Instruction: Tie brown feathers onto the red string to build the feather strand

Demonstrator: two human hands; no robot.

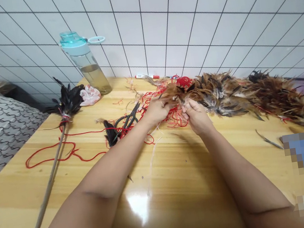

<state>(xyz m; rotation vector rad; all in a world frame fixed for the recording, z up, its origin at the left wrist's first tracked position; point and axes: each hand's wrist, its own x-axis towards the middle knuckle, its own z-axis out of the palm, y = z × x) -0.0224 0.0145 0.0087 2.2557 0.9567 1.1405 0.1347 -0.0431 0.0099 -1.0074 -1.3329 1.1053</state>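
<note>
Pale gridded wall [156, 25], wooden table [176, 198], bright glare [138, 205], patterned cloth [2, 125]

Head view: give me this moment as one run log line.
Left hand: touching brown feathers | Right hand: pinching same feathers | Scissors: on table, unheld | Bottle: standing on table

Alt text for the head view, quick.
A person's left hand holds brown feathers, right hand pinched closed beside them, over tangled red string on a wooden table. Scissors and a stick tipped with black feathers lie to the left, a feather pile to the right, a bottle farther back.
</note>
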